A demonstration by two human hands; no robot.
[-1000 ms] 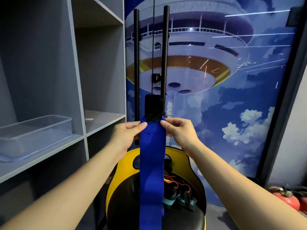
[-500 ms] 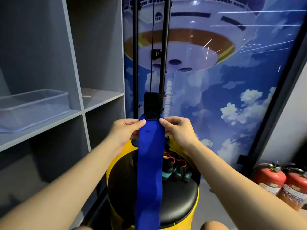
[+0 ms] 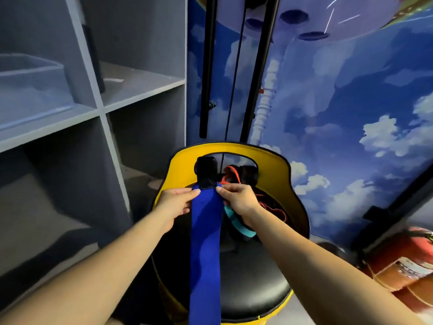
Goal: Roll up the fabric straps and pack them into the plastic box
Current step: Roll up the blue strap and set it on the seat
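Two hands – left grip & right grip – each pinch one blue strap over one stool.

Hands I see: two, left hand, right hand
Blue strap: one
Plastic box: one
Fire extinguisher: one
Stool: one

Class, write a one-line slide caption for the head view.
Both hands, left and right, pinch the blue fabric strap near its black end, above a yellow-and-black stool.
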